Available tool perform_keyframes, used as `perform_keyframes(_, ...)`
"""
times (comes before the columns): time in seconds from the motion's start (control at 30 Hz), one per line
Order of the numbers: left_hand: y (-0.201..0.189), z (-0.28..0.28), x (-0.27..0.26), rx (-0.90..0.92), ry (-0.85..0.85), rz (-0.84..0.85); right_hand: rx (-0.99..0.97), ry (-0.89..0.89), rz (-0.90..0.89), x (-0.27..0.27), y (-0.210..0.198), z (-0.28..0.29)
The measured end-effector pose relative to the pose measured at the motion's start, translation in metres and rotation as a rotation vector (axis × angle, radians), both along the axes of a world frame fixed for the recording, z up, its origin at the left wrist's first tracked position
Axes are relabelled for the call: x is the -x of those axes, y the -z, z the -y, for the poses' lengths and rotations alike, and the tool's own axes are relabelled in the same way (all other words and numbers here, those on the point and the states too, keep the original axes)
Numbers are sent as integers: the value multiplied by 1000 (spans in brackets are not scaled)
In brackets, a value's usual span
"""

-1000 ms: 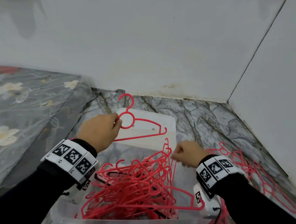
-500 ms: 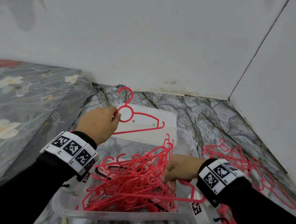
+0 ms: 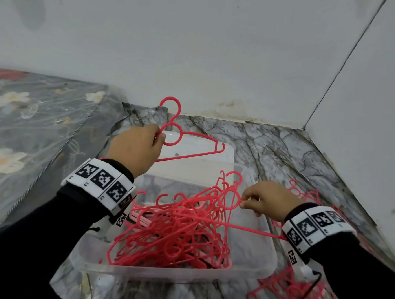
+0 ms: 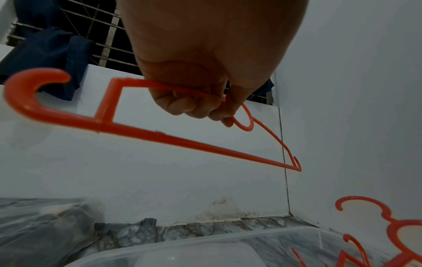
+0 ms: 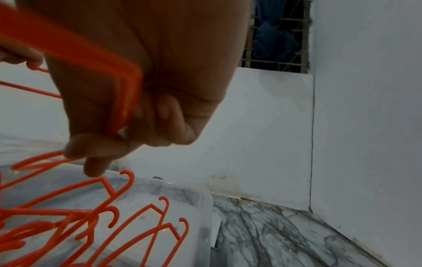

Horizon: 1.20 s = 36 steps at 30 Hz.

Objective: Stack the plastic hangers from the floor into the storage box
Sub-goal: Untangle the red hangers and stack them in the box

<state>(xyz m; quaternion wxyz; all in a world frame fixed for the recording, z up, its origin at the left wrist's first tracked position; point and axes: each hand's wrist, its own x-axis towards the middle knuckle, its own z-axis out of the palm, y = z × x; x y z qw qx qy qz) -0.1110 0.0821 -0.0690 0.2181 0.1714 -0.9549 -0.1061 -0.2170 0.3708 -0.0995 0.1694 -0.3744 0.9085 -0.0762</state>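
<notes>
Left hand point(image 3: 137, 150) curled around single hanger point(image 3: 189, 147), raised above storage box point(image 3: 254, 256) for placement. Right hand point(image 3: 266, 201) pinching hanger ring atop tangled pile point(image 3: 173, 233) inside box, likely steadying it.

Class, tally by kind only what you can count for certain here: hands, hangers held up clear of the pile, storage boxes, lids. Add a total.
Hands: 2 (left hand, right hand)
Lifted hanger: 1
Storage box: 1
Lid: 1
Total: 5
The tangled hangers in the box cannot be counted.
</notes>
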Motion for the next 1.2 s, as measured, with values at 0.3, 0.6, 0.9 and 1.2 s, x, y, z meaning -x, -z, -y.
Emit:
perform_keyframes(0.3,7,3,-1,21,48,29,-197,150,-354,1,13,25)
perform_keyframes(0.6,3,11,-6,7,-33,17,-15,-27,-640,8,-29,31)
perform_keyframes(0.9,1,9,-6,13,-20,55,-118,-293,-190,-21,-20,51)
perform_keyframes(1.2,3,6,-4,51,-24,117,99,-94,-322,-27,-13,62)
